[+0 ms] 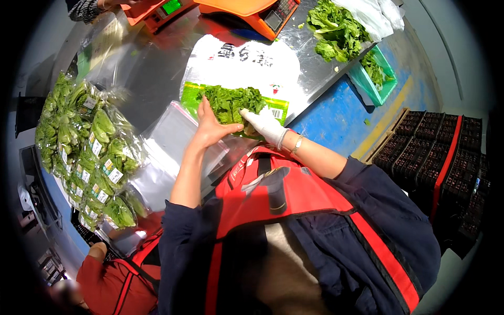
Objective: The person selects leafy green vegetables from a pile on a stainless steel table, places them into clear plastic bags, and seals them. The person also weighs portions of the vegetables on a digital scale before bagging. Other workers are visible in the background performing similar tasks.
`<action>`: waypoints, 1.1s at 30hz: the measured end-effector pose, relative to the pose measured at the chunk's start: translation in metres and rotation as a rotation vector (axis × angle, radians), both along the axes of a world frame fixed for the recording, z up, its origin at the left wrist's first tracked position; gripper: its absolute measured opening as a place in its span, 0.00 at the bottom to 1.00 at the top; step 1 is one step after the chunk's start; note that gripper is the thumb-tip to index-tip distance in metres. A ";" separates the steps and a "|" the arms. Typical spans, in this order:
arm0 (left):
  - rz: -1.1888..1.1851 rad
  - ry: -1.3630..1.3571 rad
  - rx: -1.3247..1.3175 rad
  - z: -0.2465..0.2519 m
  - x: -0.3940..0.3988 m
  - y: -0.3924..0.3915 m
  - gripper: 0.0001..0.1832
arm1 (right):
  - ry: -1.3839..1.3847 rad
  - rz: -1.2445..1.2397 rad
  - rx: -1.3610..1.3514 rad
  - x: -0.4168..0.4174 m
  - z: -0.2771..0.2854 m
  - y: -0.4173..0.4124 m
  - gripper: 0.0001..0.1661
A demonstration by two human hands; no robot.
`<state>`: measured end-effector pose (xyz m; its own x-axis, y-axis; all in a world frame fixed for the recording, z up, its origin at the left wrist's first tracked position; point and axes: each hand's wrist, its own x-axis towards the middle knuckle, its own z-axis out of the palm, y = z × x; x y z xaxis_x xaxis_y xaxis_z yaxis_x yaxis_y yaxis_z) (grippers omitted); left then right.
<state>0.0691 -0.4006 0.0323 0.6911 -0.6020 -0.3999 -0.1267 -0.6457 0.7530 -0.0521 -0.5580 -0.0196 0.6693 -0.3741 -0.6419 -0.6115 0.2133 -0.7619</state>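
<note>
My bare left hand is against the near left side of a head of leafy green lettuce, thumb stretched across its base. From the right, my right hand in a white knitted glove grips the same lettuce, its thumb pressed on the leaves. Under the lettuce lies a white and green printed plastic package bearing writing. A stack of clear plastic bags is beside my left forearm, on the metal table. The lettuce hides parts of my fingers.
Bagged, labelled lettuces are piled at the left. Two orange scales stand at the far side. Loose leaves lie near a white plastic bag; a green crate sits below. Black crates are stacked right. Other people work nearby.
</note>
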 end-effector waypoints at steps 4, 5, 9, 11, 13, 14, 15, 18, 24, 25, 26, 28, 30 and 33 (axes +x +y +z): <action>0.050 -0.207 0.129 -0.005 -0.025 -0.019 0.81 | 0.054 0.153 -0.162 0.003 -0.010 0.007 0.49; 0.055 -0.232 0.177 -0.006 -0.030 -0.024 0.80 | 0.064 0.221 -0.172 0.001 -0.008 0.007 0.46; 0.101 -0.352 0.304 -0.004 -0.041 -0.038 0.76 | -0.006 0.399 -0.212 -0.003 -0.007 0.006 0.39; 0.127 -0.395 0.350 -0.007 -0.043 -0.045 0.74 | -0.071 0.403 -0.174 -0.008 -0.006 0.002 0.38; 0.156 -0.407 0.349 -0.007 -0.044 -0.049 0.71 | -0.079 0.279 -0.097 -0.004 0.021 -0.004 0.36; 0.152 -0.411 0.342 -0.004 -0.044 -0.050 0.71 | -0.172 0.242 0.044 -0.008 0.022 -0.013 0.33; 0.153 -0.417 0.339 -0.002 -0.045 -0.049 0.71 | -0.260 0.213 0.196 -0.012 0.023 -0.022 0.30; 0.173 -0.440 0.366 0.004 -0.047 -0.045 0.75 | -0.172 0.701 -0.048 -0.018 0.075 -0.094 0.26; 0.163 -0.445 0.367 0.006 -0.045 -0.049 0.78 | -0.796 1.097 -1.062 -0.040 0.035 -0.141 0.12; 0.168 -0.442 0.384 0.009 -0.048 -0.048 0.78 | -0.937 1.198 -1.216 -0.031 0.056 -0.137 0.12; 0.165 -0.436 0.405 0.010 -0.049 -0.047 0.78 | -1.029 1.291 -1.313 -0.022 0.068 -0.136 0.08; 0.146 -0.426 0.436 0.009 -0.044 -0.050 0.79 | -1.140 1.415 -1.211 -0.014 0.048 -0.135 0.07; 0.129 -0.388 0.459 0.011 -0.040 -0.053 0.79 | -1.346 1.469 -1.166 -0.005 0.044 -0.129 0.06; 0.086 -0.328 0.503 0.011 -0.029 -0.049 0.80 | -1.467 1.503 -1.179 0.012 0.070 -0.118 0.07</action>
